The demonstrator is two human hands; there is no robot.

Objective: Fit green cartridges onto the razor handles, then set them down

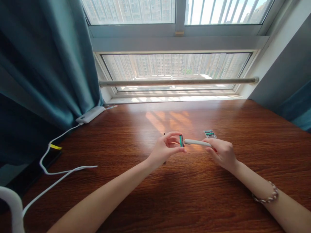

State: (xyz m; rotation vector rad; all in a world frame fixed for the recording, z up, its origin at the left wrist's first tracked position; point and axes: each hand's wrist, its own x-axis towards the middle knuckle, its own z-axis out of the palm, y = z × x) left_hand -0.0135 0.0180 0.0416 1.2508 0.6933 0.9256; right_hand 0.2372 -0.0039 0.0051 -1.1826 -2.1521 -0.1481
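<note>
Between thumb and fingertips, my left hand pinches a small black and teal razor cartridge, held upright by its ends. My right hand is closed round a white razor handle, whose rounded tip points left at the cartridge. A narrow gap shows between tip and cartridge. Just beyond my right hand, a clear plastic case with teal strips lies on the wooden table. Some small dark thing shows partly behind my left hand; I cannot make out what it is.
A white power strip lies by the blue curtain at the left, with a white cable trailing from it. A white curved tube stands at the lower left. The window with its rail is behind the table.
</note>
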